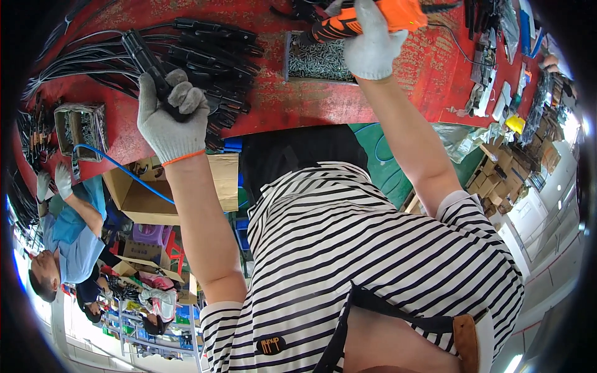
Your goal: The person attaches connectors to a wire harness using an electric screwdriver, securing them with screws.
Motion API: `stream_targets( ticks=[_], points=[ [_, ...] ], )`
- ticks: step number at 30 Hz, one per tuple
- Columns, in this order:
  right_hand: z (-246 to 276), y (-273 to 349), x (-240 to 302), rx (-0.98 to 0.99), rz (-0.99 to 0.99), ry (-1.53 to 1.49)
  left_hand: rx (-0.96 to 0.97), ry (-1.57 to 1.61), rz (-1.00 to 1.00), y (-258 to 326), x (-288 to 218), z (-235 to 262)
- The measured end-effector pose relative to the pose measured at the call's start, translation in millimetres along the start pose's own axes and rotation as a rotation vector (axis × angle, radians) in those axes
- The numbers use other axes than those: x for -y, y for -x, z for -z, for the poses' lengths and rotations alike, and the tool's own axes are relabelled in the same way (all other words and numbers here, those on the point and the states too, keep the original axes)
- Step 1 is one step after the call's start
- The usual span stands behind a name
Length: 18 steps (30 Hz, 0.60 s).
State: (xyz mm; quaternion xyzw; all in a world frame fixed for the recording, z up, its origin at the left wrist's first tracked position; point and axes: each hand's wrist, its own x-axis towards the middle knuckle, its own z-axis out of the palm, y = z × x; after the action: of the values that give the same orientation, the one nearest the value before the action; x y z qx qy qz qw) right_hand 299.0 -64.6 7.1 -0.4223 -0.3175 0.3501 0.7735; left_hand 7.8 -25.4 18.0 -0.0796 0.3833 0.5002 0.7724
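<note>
Fingers (180, 93) of the left hand (169, 121) wrap the black connector (144, 59).

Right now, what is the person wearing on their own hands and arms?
Both hands wear light grey knitted work gloves; the left hand glove has an orange cuff edge. The right hand glove is plain. Forearms are uncovered; short black-and-white striped sleeves end near the shoulders.

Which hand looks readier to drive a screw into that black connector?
Probably the right hand: it grips the orange power screwdriver above the screw tray. The left hand is busy holding the black connector.
</note>
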Motion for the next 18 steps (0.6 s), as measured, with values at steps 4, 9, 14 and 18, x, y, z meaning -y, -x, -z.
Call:
stream_targets(
  ticks=[4, 9, 14, 18],
  points=[
    [-23, 0, 45, -0.046, -0.010, 0.049, -0.004, 0.009, 0.003, 1, -1, -4],
    [-51, -12, 83, -0.118, -0.105, -0.163, -0.055, -0.022, 0.020, 10, -14, -1],
    [-91, -27, 113, -0.029, -0.165, -0.254, 0.038, 0.065, 0.122, 7, -17, 4],
    [-130, -29, 100, 0.106, -0.224, -0.347, 0.007, 0.057, 0.086, 12, -23, 3]
  ],
)
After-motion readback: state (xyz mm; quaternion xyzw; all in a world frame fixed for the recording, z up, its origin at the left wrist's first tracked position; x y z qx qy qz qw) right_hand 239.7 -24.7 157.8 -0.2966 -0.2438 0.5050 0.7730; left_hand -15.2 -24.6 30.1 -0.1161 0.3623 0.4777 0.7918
